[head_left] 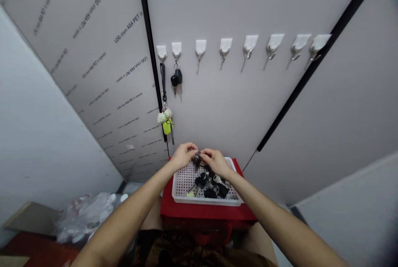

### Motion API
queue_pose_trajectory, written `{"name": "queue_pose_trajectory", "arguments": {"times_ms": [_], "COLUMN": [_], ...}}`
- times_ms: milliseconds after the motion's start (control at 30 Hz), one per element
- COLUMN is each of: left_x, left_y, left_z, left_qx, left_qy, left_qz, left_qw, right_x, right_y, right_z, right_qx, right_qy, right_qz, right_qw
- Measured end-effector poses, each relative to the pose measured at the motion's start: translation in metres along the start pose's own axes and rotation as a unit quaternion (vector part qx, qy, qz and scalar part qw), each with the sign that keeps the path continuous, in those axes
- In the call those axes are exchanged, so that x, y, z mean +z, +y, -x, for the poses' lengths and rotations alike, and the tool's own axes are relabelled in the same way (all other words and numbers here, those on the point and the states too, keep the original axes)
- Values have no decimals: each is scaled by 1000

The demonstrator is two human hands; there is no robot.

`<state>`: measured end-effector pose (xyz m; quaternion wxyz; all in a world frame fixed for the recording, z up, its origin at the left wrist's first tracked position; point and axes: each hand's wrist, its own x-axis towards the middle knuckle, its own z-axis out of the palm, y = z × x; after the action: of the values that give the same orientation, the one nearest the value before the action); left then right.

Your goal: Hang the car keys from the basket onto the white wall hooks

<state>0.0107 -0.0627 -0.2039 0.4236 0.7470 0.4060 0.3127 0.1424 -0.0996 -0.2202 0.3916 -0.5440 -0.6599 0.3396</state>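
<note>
At lower centre of the frame, the left hand [183, 156] and right hand [217, 162] meet, both pinching a dark key bunch [196, 160] above the white tray [182, 182] (more keys [211, 188] lie inside).

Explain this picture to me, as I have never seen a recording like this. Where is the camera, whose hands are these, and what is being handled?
There is no machine here. The camera sits on a person's head and looks forward and down, so both bare hands in view are that person's own. The left hand and right hand meet above a white perforated tray and pinch a small dark item between the fingertips. It looks like a key, but it is too small to be sure. The tray holds more dark keys and fobs and rests on a red surface. On the wall ahead is a row of eight hooks. The first carries a strap with pale and yellow tags, the second a black fob, and the others are bare.
</note>
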Motion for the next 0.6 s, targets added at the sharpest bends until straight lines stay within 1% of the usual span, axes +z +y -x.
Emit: {"name": "queue_pose_trajectory", "arguments": {"times_ms": [133, 200, 267, 333, 433, 533, 600], "left_x": [-10, -13, -18, -25, -41, -59, -69], "left_y": [23, 35, 50, 69, 104, 137, 154], "left_z": [-10, -15, -21, -28, -37, -47, -56], "left_qx": [27, 52, 92, 140, 200, 217, 220], "left_qy": [41, 71, 110, 151, 195, 238, 272], "left_qz": [117, 143, 150, 132, 60, -6, -33], "left_qw": [992, 986, 978, 970, 958, 947, 936], "right_x": [-19, -31, -43, -54, -69, -81, -87], "right_y": [-29, -47, -68, -91, -126, -156, -172], "right_z": [-14, -22, -32, -43, -61, -80, -91], "right_qx": [4, -7, -25, -51, -99, -131, -147], "right_qy": [28, 46, 66, 94, 150, 205, 233], "right_qz": [-61, -76, -92, -101, -96, -109, -122], "right_qw": [998, 996, 993, 989, 979, 964, 954]}}
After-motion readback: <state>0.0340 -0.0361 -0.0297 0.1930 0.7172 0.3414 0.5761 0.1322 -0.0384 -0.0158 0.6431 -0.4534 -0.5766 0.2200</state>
